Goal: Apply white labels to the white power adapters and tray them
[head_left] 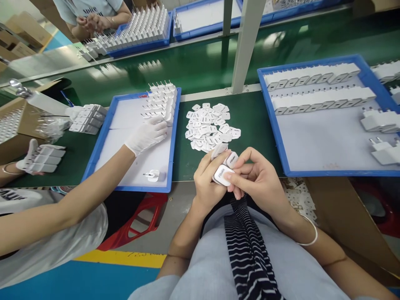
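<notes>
My left hand [206,183] holds a few white chargers [222,164] stacked side by side, near the table's front edge. My right hand [256,177] presses thumb and fingers on the face of the nearest charger, which bears a printed label. Just beyond my hands lies a heap of small white stickers [210,126] on the green table. To the right stands a blue tray [325,171] with rows of white chargers [315,74] laid flat along its far side.
A co-worker's gloved hand [146,134] reaches into a blue tray [131,185] on the left, by upright chargers [162,100]. Their other hand [34,160] holds several chargers. A metal post [245,46] rises behind the stickers. Another person [93,16] works at far trays. Cardboard box [15,125] far left.
</notes>
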{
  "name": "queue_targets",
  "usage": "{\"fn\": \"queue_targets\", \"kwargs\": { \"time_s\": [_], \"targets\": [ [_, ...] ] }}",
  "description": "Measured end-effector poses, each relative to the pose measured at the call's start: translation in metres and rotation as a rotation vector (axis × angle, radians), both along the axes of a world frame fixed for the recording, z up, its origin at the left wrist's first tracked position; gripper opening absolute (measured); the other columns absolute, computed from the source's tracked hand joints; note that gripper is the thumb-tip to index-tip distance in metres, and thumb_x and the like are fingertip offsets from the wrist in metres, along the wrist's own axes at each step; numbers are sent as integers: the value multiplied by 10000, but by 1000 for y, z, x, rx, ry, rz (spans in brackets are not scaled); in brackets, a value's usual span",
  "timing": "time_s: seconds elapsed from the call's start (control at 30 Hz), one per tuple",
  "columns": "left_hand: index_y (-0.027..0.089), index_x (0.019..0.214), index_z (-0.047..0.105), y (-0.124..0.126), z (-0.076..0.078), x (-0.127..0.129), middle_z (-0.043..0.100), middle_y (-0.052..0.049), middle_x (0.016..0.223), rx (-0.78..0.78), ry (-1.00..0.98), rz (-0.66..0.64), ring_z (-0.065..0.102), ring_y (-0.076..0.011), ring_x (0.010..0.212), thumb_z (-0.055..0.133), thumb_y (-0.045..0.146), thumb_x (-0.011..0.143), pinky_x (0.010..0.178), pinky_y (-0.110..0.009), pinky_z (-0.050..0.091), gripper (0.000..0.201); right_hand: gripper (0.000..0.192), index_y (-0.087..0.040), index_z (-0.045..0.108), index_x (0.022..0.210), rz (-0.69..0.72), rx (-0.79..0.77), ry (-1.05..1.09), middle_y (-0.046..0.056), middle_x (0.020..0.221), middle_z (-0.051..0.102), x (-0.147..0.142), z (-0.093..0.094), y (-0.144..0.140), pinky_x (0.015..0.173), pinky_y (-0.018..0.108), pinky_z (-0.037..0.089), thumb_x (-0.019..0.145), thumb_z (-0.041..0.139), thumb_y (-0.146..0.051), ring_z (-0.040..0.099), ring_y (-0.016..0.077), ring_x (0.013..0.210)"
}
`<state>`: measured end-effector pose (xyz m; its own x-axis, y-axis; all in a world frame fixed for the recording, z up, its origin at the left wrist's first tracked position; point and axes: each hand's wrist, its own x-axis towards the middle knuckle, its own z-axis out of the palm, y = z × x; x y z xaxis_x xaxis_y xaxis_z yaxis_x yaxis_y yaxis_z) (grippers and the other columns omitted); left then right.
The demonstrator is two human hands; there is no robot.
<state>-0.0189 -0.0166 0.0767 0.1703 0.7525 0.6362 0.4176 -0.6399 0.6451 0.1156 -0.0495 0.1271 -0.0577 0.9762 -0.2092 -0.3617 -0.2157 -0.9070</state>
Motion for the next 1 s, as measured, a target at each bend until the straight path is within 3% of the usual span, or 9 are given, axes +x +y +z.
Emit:
{"fn": "queue_targets", "kwargs": {
  "time_s": [0.4, 0.7, 0.87, 0.93, 1.0],
  "targets": [
    [181, 1173, 705, 3, -1, 1, 739, -97, 1194, 51, 20, -7, 708, -223, 1108, 718, 212, 872, 943, -342, 607, 303, 420, -236, 390, 798, 30, -23, -31, -66, 539, 670, 3, -2, 3, 377, 140, 389, 792, 809, -200, 515, 58, 362],
    [185, 1160, 715, 2, -3, 4, 717, -100, 1228, -114, -18, 14, 702, -221, 1091, 676, 205, 881, 919, -361, 609, 282, 363, -239, 389, 789, 12, 13, -127, -86, 526, 606, 1, -11, 10, 402, 178, 331, 823, 749, -206, 449, 59, 396],
    [207, 1136, 733, 1, -5, 6, 737, -82, 1157, -197, -79, 46, 710, -226, 1053, 670, 219, 882, 889, -368, 608, 262, 338, -239, 439, 822, 13, 44, -366, -139, 464, 390, 2, -14, 7, 457, 213, 270, 818, 776, -246, 328, 60, 424],
    [220, 1130, 737, 1, -4, 7, 744, -76, 1121, -255, -127, 39, 721, -216, 1008, 693, 250, 875, 850, -344, 612, 261, 333, -253, 472, 901, -25, 61, -407, -149, 460, 338, 2, -14, 3, 454, 231, 251, 809, 791, -268, 273, 69, 416],
    [225, 1131, 733, 1, -4, 6, 748, -76, 1100, -305, -201, 6, 728, -213, 995, 749, 292, 844, 849, -334, 612, 295, 358, -276, 477, 1017, -150, 99, -384, -133, 521, 373, 2, -16, 0, 470, 246, 318, 822, 778, -285, 337, 95, 443]
  ]
}}
